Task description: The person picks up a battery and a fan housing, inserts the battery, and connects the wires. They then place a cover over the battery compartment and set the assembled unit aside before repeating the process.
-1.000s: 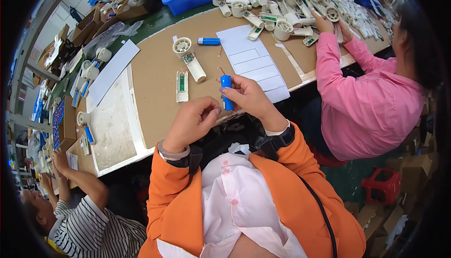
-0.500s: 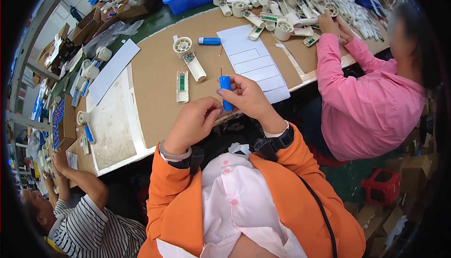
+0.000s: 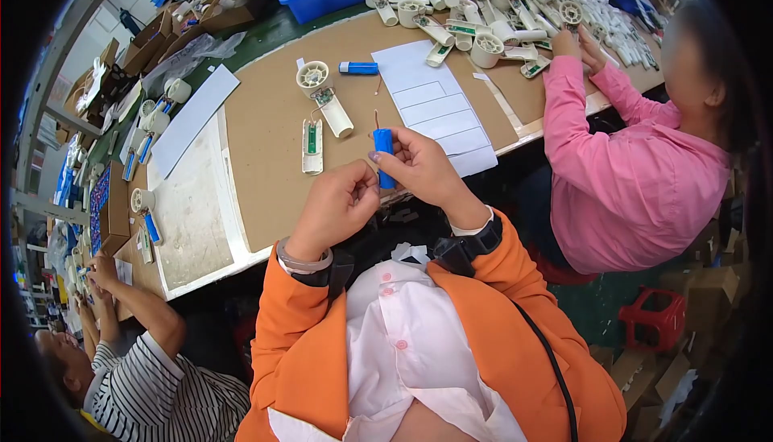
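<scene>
Upright in my right hand is a blue cylindrical battery, with a thin reddish wire rising from its top. The thumb presses it from the front. My left hand is closed with its fingers curled, close beside the battery's lower part; what its fingertips pinch, if anything, is too small to make out. Beyond my hands lies a white fan housing with its opened handle joined by wires. Left of that handle rests a white handle half with a green circuit board. A second blue battery lies farther back.
A white sheet with printed lines lies to the right. Several white fan housings are heaped at the back right beside a blue bin. A co-worker in pink sits right, another in stripes left.
The battery and my right hand have shifted very slightly left. My left hand has turned a little, its fingers curling more beside the battery.
</scene>
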Demonstrator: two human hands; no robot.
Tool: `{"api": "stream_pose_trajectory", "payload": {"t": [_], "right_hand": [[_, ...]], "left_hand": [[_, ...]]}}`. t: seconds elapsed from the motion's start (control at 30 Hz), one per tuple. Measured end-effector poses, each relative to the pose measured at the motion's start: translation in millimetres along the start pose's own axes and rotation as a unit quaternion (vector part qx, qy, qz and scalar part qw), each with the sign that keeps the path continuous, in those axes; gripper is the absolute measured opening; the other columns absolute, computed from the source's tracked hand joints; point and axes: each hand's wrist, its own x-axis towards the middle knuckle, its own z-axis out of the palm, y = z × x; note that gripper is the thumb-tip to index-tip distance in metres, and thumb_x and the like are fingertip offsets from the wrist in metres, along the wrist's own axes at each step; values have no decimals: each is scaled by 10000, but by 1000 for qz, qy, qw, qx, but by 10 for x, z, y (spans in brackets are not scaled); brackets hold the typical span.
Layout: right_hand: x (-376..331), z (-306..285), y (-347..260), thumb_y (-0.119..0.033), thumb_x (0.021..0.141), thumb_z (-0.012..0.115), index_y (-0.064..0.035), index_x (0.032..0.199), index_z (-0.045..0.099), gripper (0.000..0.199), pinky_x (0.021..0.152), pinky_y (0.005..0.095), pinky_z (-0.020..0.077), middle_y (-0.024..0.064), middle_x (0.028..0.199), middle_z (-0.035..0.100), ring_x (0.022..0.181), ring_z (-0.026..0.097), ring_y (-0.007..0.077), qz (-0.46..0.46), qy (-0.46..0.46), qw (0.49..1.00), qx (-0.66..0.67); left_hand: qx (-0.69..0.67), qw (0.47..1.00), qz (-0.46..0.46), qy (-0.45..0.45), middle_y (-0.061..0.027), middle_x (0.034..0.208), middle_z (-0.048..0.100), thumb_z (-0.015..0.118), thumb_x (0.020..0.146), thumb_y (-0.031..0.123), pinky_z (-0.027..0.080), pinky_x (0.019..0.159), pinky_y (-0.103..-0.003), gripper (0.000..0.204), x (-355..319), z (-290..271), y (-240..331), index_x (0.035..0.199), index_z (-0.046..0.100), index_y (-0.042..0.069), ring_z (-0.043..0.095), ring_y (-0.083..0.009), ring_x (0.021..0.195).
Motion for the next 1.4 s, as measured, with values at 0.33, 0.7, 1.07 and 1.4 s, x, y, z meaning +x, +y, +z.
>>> {"api": "stream_pose_trajectory", "payload": {"t": [0.33,0.7,1.07,1.4], "right_hand": [[-29,-122,-72,-152,958,607,3,1310,547,389,660,193,511,-25,947,629,771,578,22,43,-40,995,81],[-35,-114,0,-103,957,566,-8,1399,446,468,727,219,512,24,993,645,868,582,47,-53,-45,994,79],[-147,-371,-210,-86,918,632,-49,1376,424,504,701,200,456,67,1013,645,869,588,71,-54,-136,971,187],[-94,-122,-87,-63,821,761,-37,1264,459,536,671,177,417,-8,865,612,735,514,33,-50,-64,996,-24]], "left_hand": [[-69,996,-53,-10,21,687,519,614,881,60,347,514,-214,73,-11,-37,1,878,567,4,413,-34,580],[-60,996,-55,-23,5,709,534,595,892,82,370,537,-236,82,9,-48,-2,897,561,7,440,-59,600],[-36,967,21,-250,-26,750,572,643,935,180,402,593,-257,164,-6,-106,-103,966,641,18,500,-68,680],[-250,964,-79,45,-22,921,645,676,927,198,477,686,-224,284,102,23,-100,1133,629,9,583,-78,793]]}}
